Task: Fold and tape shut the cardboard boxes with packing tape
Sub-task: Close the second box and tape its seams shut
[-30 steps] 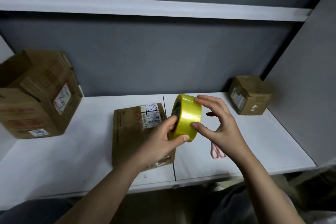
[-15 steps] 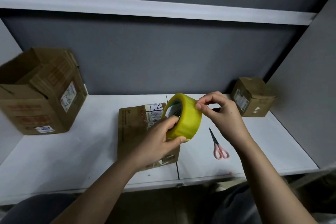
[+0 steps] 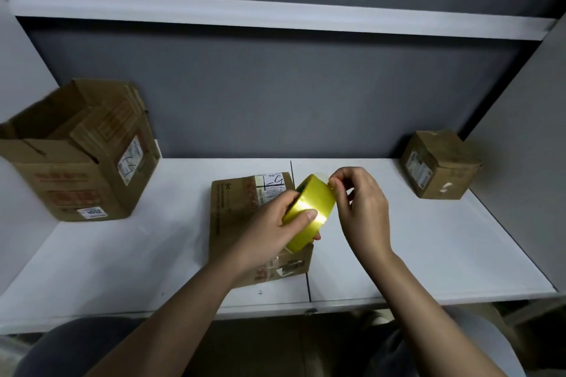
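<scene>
Your left hand grips yellow tape roll; right hand pinches its edge. Beneath: flattened box. Open box left, small box right, on white table.

Flat box partly hidden by left hand, tape roll.

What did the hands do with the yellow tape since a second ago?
The right hand went from open fingers around the tape roll to pinching at its top edge. The left hand kept gripping the roll. The flat box underneath stayed put.
</scene>
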{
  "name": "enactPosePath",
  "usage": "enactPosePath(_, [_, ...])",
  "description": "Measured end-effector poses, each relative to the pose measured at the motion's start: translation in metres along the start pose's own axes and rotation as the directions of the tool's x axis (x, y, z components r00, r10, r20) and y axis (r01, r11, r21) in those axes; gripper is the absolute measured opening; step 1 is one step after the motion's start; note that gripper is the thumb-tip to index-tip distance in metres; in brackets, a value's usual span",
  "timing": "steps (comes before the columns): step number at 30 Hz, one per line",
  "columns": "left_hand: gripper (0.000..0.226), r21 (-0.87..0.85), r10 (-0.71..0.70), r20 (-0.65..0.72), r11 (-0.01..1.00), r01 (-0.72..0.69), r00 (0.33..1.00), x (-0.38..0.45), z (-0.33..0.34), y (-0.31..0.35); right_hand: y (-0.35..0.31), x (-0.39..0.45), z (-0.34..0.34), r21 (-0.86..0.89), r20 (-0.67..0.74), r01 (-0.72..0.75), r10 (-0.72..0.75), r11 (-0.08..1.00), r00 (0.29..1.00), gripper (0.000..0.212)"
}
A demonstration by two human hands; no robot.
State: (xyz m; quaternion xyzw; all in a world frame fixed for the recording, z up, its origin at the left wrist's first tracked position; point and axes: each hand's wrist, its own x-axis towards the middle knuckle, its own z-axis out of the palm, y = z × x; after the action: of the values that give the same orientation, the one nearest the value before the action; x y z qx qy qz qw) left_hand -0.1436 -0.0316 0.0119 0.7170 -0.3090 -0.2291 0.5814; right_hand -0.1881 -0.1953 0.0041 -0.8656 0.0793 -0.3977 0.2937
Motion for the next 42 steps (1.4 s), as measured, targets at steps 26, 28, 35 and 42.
enactPosePath(26, [0.042, 0.579, 0.178, -0.079, 0.809, -0.100, 0.981, -0.004, -0.033, -0.013, -0.001, 0.013, 0.034, 0.511, 0.475, -0.666, 0.466, 0.544, 0.746, 0.016])
enactPosePath(28, [0.027, 0.342, 0.116, -0.102, 0.937, -0.074, 0.988, 0.000, -0.036, -0.007, -0.006, 0.010, 0.039, 0.519, 0.392, -0.620, 0.480, 0.589, 0.785, 0.019])
enactPosePath(35, [0.029, 0.883, 0.216, -0.085, 0.469, -0.027, 0.973, -0.004, -0.049, 0.001, -0.014, 0.019, 0.039, 0.563, 0.266, -0.577, 0.531, 0.592, 0.805, 0.022])
enactPosePath(42, [0.026, 0.181, -0.125, -0.266, 0.967, 0.177, 0.956, 0.015, -0.051, 0.000, -0.028, 0.024, 0.031, 0.490, 0.043, -0.379, 0.412, 0.785, 0.910, 0.017])
